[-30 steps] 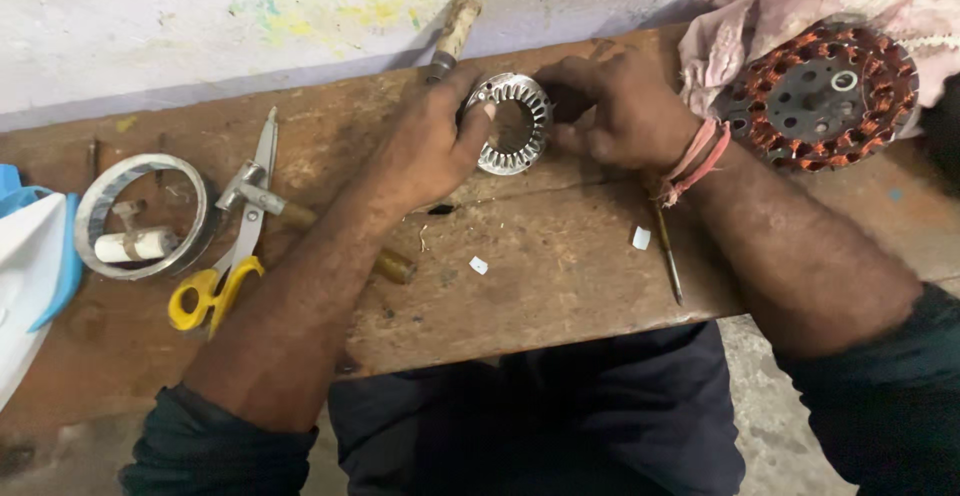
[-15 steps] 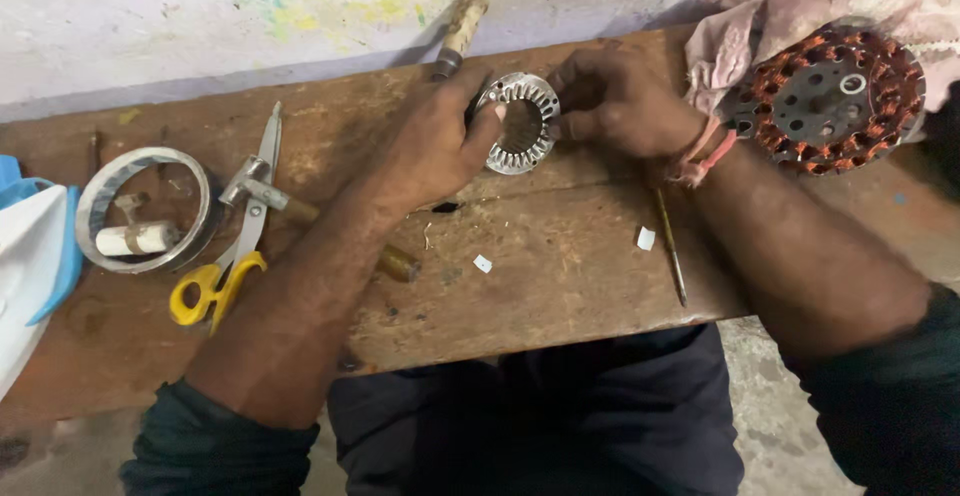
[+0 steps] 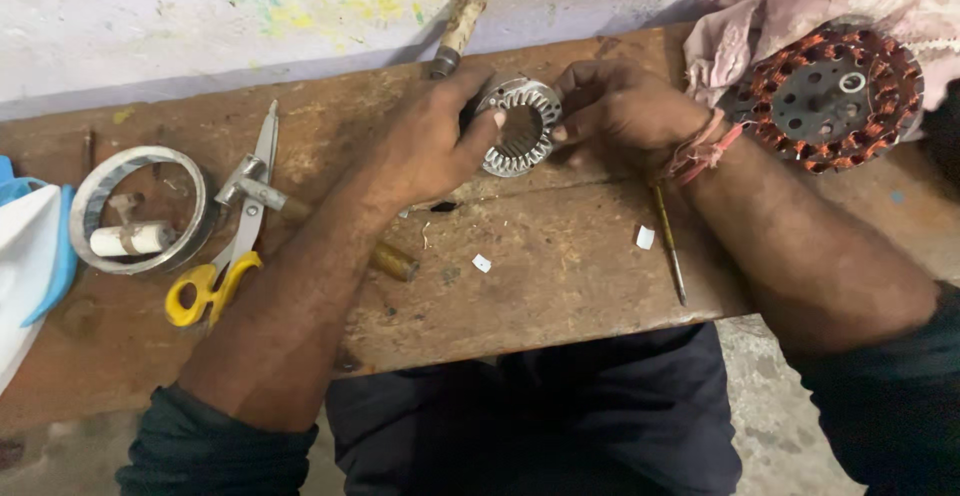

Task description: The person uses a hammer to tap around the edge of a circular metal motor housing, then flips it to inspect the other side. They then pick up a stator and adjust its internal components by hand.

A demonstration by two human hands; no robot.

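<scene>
Worn brown wood makes up the surface (image 3: 560, 286), a plank laid across the seated person's lap, with a pale, paint-flecked wall behind it. Nearest the front edge lie the leftovers of fine work: two small white scraps (image 3: 482, 263), a thin metal rod (image 3: 670, 246) beside the right forearm, and a short brass-coloured piece (image 3: 392, 261) half under the left forearm. Off to the left, yellow-handled scissors (image 3: 225, 246) lie flat with a small metal tool across the blades, next to a metal ring (image 3: 145, 211) holding a white roll, all within easy reach.

Farther back, both hands meet over a silver toothed stator core (image 3: 518, 126), tipped up on its edge on the surface so its open centre faces the person. The left hand (image 3: 430, 141) cups its outer rim, thumb pressed on the near face, which seems meant to steady it. The right hand (image 3: 620, 111) has its fingers bunched together at the core's right rim, pinching there; whether something small sits between them I cannot tell.

Beyond the right wrist, a copper-wound stator (image 3: 825, 101) rests on a pinkish cloth (image 3: 790, 6), set aside. A wooden tool handle (image 3: 458, 26) leans against the wall.
</scene>
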